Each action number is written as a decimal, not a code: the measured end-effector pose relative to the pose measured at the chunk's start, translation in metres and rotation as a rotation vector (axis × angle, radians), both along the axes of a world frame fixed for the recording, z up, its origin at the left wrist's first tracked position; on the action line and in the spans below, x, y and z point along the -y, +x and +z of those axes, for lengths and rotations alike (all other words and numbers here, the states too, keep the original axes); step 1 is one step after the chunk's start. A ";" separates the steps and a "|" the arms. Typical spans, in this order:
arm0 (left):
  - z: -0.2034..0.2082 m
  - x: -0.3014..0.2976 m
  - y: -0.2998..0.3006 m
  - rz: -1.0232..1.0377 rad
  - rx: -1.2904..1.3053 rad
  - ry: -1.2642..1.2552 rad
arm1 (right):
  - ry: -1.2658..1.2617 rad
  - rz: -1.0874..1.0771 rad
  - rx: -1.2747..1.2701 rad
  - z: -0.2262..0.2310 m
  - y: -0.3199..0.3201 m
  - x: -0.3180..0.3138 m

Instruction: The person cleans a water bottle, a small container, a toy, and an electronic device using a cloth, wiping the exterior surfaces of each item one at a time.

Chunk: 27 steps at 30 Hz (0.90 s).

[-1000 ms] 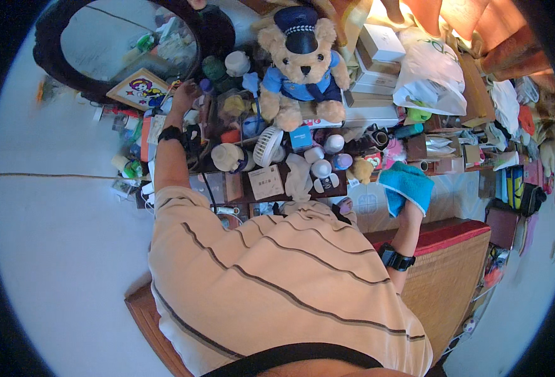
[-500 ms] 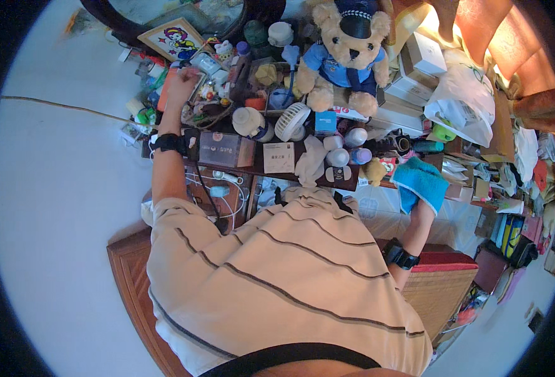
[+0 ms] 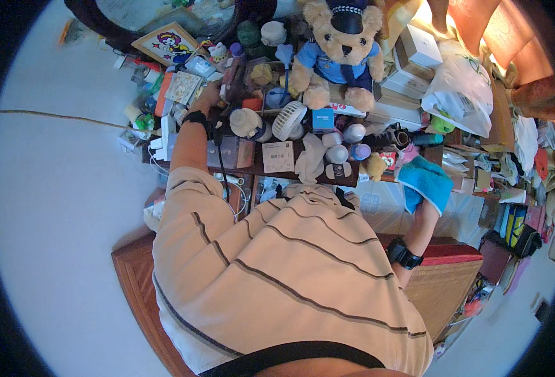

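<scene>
My left hand (image 3: 209, 98) reaches into the crowded left side of the table, among small trinkets. A square box with a pale speckled top (image 3: 183, 87) lies just left of it, beside an orange box edge (image 3: 164, 95). The left fingers are mostly hidden among the objects, so I cannot make out whether they grip anything. On the right, my right hand (image 3: 426, 210) is closed on a turquoise towel (image 3: 426, 182), which drapes over the fingers off the table's front edge. A white bottle (image 3: 247, 124) and a small white fan (image 3: 289, 120) stand right of my left hand.
A teddy bear in a blue uniform (image 3: 343, 60) sits at the back. A framed cartoon picture (image 3: 169, 44) leans at the back left. White boxes (image 3: 421, 47) and a white plastic bag (image 3: 460, 94) fill the right. A chair with a red edge (image 3: 444, 254) stands below.
My left hand has moved right and slightly nearer, uncovering the speckled square box. The right hand and towel have barely shifted, and the whole view has moved a little.
</scene>
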<state>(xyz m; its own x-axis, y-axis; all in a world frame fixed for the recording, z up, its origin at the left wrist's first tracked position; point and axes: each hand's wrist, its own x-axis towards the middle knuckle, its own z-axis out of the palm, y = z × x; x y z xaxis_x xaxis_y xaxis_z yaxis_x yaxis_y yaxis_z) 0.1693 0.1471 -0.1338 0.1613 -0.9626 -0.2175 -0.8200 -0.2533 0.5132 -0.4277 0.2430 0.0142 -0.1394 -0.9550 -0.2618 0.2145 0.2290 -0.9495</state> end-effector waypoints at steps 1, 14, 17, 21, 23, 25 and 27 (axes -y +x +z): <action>-0.007 -0.002 0.005 -0.003 0.000 0.001 | 0.002 0.001 -0.001 0.001 -0.001 0.000; 0.133 -0.071 -0.032 0.099 0.174 -0.367 | -0.083 0.176 0.063 0.006 0.012 0.018; 0.187 -0.109 -0.076 0.122 0.113 -0.684 | -0.132 0.317 0.098 0.012 0.030 0.024; 0.240 -0.158 -0.160 0.136 -0.114 -0.833 | -0.272 0.583 0.136 0.031 0.066 0.022; 0.257 -0.170 -0.209 0.025 0.008 -0.837 | -0.407 0.705 0.120 0.047 0.083 0.013; 0.258 -0.191 -0.258 -0.137 0.172 -0.831 | -0.538 0.860 0.114 0.059 0.104 0.007; 0.252 -0.194 -0.304 -0.289 0.118 -0.738 | -0.657 0.921 0.100 0.068 0.112 -0.003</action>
<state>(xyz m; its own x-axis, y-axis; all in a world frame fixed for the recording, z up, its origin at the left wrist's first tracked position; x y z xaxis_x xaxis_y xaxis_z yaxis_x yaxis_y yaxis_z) -0.1349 0.3415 0.1182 -0.1338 -0.8586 0.4949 -0.8607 0.3483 0.3714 -0.3162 0.2457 0.0822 0.6803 -0.6398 0.3576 0.3040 -0.1976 -0.9319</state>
